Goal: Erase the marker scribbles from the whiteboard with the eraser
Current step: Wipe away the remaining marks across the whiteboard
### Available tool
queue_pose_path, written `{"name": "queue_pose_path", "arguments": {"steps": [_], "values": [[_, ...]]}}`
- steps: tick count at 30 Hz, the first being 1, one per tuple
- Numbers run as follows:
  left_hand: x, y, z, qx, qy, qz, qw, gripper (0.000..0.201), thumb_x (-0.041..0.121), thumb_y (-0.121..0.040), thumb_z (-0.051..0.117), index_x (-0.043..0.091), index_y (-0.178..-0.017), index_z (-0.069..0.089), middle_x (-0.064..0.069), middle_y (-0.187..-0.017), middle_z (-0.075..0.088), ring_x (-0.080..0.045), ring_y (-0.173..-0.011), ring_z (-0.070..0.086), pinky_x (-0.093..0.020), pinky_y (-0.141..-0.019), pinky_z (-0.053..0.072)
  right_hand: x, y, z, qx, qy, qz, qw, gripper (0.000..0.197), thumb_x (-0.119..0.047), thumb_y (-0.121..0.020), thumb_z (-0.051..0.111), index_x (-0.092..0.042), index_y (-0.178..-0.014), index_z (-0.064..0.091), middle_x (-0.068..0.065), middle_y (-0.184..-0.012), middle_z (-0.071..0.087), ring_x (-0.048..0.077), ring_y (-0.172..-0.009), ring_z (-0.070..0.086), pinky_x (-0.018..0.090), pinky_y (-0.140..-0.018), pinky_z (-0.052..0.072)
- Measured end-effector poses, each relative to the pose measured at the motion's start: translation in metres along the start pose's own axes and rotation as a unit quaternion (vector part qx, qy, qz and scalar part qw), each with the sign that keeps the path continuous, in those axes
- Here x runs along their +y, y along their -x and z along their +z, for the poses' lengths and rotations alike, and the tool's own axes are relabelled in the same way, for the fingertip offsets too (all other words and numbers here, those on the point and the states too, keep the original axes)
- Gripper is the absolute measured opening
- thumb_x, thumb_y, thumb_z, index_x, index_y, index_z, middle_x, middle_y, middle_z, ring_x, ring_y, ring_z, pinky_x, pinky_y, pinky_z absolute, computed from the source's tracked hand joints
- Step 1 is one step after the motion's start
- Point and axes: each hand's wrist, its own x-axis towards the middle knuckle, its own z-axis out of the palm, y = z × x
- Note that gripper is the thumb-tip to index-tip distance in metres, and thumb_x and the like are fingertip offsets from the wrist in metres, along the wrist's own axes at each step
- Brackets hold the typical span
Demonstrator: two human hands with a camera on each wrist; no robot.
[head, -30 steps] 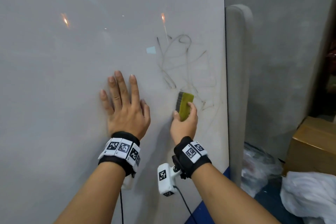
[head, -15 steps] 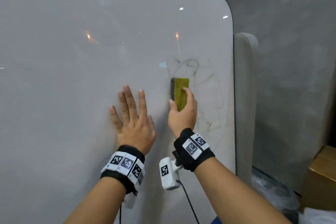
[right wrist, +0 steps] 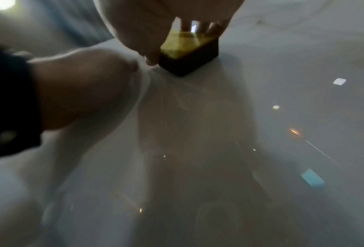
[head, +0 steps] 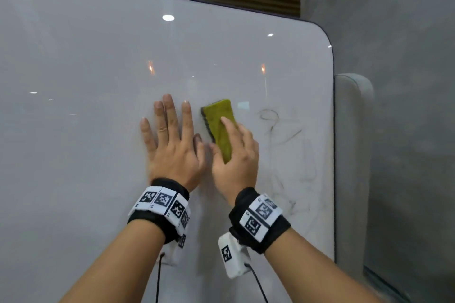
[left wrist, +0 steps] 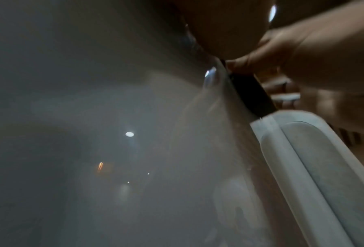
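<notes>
- My left hand lies flat on the glossy white whiteboard, fingers straight and spread.
- Just beside it, my right hand presses the yellow-backed, dark-felt rectangular eraser against the board, fingers clamped on it.
- I see faint black marker scribbles right of the eraser.

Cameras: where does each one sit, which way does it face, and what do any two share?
Head: worn high, faces the whiteboard; shows left hand, right hand on the eraser, scribbles.
Left wrist: low against the board, looks along it; shows right hand.
Right wrist: looks along the fingers.
Head and right wrist share the eraser.
</notes>
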Motion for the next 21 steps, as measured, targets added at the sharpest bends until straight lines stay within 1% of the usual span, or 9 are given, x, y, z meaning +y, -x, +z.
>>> {"name": "queue_pose_path", "arguments": {"steps": [2,3,5,8,10,11,14,16,21], "values": [[-0.001,0.001,0.004,0.015,-0.009,-0.002,1.0,0.07,0.035,-0.096,0.031,0.014,-0.159,0.008,-0.018,-0.164,-0.004,-0.03,-0.152,-0.006,-0.053,-0.121,-0.007,0.002,0.005,0.0,-0.032,0.014,-0.068,0.997,0.053,-0.032,-0.088,0.069,-0.033,-0.139,0.055,-0.002,-0.135,0.054,0.021,-0.107,0.053,0.032,-0.098,0.042],[-0.002,0.003,0.005,0.024,-0.014,-0.002,1.0,0.068,0.034,-0.097,0.031,0.015,-0.159,0.009,-0.017,-0.164,-0.002,-0.03,-0.152,-0.004,-0.053,-0.121,-0.006,0.008,-0.001,-0.003,-0.034,0.022,-0.078,0.996,0.053,-0.033,-0.088,0.07,-0.034,-0.139,0.056,-0.002,-0.134,0.055,0.021,-0.107,0.054,0.033,-0.097,0.042],[-0.004,0.005,0.007,0.037,-0.024,0.001,0.999,0.064,0.035,-0.101,0.031,0.016,-0.159,0.011,-0.016,-0.164,0.0,-0.029,-0.153,-0.002,-0.052,-0.122,-0.003,0.028,-0.019,-0.008,-0.009,0.024,-0.047,0.999,0.054,-0.034,-0.087,0.071,-0.034,-0.139,0.056,0.0,-0.132,0.057,0.023,-0.107,0.055,0.038,-0.097,0.045],[-0.004,0.007,0.009,0.047,-0.032,0.002,0.998,0.062,0.035,-0.102,0.032,0.015,-0.158,0.014,-0.016,-0.164,0.003,-0.029,-0.153,0.0,-0.051,-0.122,-0.002,0.051,-0.039,-0.015,0.05,0.009,0.054,0.997,0.056,-0.033,-0.087,0.072,-0.034,-0.14,0.055,0.001,-0.13,0.056,0.024,-0.103,0.053,0.045,-0.095,0.048],[-0.002,0.008,0.011,0.056,-0.04,-0.002,0.998,0.062,0.035,-0.102,0.033,0.015,-0.158,0.014,-0.016,-0.164,0.005,-0.029,-0.153,0.002,-0.051,-0.122,0.0,0.048,-0.036,-0.011,0.056,0.016,0.067,0.996,0.055,-0.034,-0.088,0.07,-0.033,-0.141,0.054,0.003,-0.13,0.055,0.026,-0.101,0.053,0.045,-0.094,0.048],[-0.001,0.009,0.012,0.06,-0.043,-0.005,0.997,0.062,0.035,-0.102,0.033,0.015,-0.158,0.014,-0.016,-0.164,0.005,-0.029,-0.153,0.003,-0.051,-0.122,0.0,0.042,-0.029,-0.008,0.049,0.019,0.051,0.997,0.055,-0.035,-0.089,0.069,-0.033,-0.142,0.054,0.003,-0.13,0.055,0.026,-0.101,0.053,0.044,-0.094,0.048],[-0.001,0.01,0.014,0.067,-0.049,-0.014,0.996,0.062,0.035,-0.102,0.033,0.016,-0.158,0.014,-0.014,-0.165,0.005,-0.028,-0.153,0.003,-0.051,-0.122,0.001,0.031,-0.003,-0.006,-0.007,0.02,-0.049,0.999,0.052,-0.04,-0.091,0.066,-0.034,-0.141,0.054,0.002,-0.133,0.055,0.024,-0.104,0.054,0.039,-0.093,0.047],[-0.001,0.011,0.015,0.069,-0.052,-0.015,0.996,0.061,0.035,-0.102,0.032,0.017,-0.158,0.015,-0.014,-0.165,0.006,-0.027,-0.153,0.004,-0.05,-0.122,0.002,0.036,-0.006,-0.011,-0.027,0.019,-0.083,0.996,0.05,-0.039,-0.09,0.067,-0.034,-0.139,0.057,0.002,-0.132,0.057,0.024,-0.103,0.055,0.039,-0.092,0.047],[0.003,0.016,0.017,0.075,-0.065,-0.03,0.995,0.06,0.035,-0.103,0.029,0.017,-0.158,0.016,-0.013,-0.164,0.007,-0.027,-0.153,0.004,-0.048,-0.123,0.002,0.036,-0.031,-0.012,-0.002,-0.017,-0.022,1.0,0.049,-0.032,-0.085,0.072,-0.033,-0.133,0.061,-0.001,-0.128,0.057,0.024,-0.105,0.054,0.038,-0.098,0.044]]}}
